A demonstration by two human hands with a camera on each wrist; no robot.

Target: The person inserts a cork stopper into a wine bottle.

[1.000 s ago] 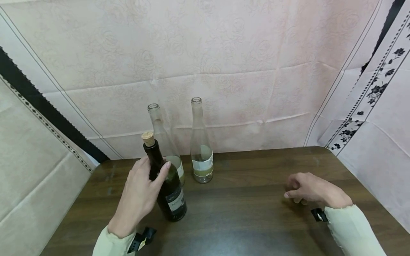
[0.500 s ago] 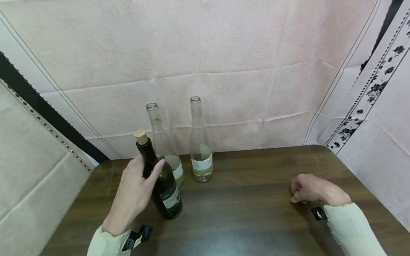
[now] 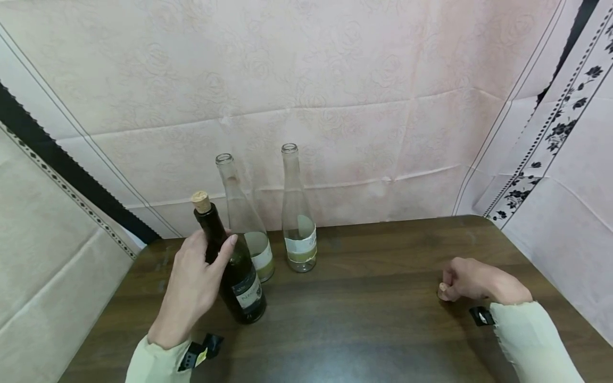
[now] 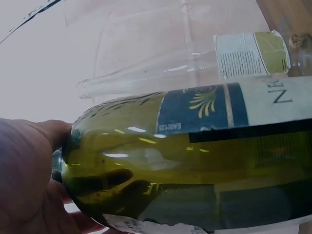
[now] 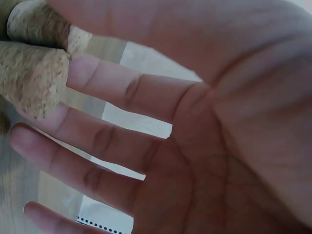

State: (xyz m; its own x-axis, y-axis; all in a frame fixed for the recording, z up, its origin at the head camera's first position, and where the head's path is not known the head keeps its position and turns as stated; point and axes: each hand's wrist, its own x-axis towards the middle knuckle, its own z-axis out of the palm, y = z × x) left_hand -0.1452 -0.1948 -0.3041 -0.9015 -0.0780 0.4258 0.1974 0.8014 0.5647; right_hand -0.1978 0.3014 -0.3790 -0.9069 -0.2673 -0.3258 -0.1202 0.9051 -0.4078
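At the left, the dark bottle (image 3: 241, 276) is held near its shoulder by the left hand (image 3: 193, 274), with the fingers clamped round it. The bottle is seen leaning leftward, its cork stopper (image 3: 201, 202) seated in the mouth; whether its base is lifted from the worktop (image 3: 364, 298) cannot be told.

Over the last second it has been drawn a little further left — more of the left clear bottle (image 3: 261, 252) is now uncovered behind it, though part is still hidden. By this, the dark bottle is judged to be shifted clear of its neighbours, with the grip on it kept and nothing yet released.

Next along, the right clear bottle (image 3: 298, 218) is left standing untouched, uncorked like the other clear one.

At the far right, the right hand (image 3: 474, 279) has been shifted slightly rightward, low over the worktop. In the right wrist view, two loose corks (image 5: 36, 78) appear to be pinched at the tips of its thumb and fingers — a hold judged to be kept meanwhile.
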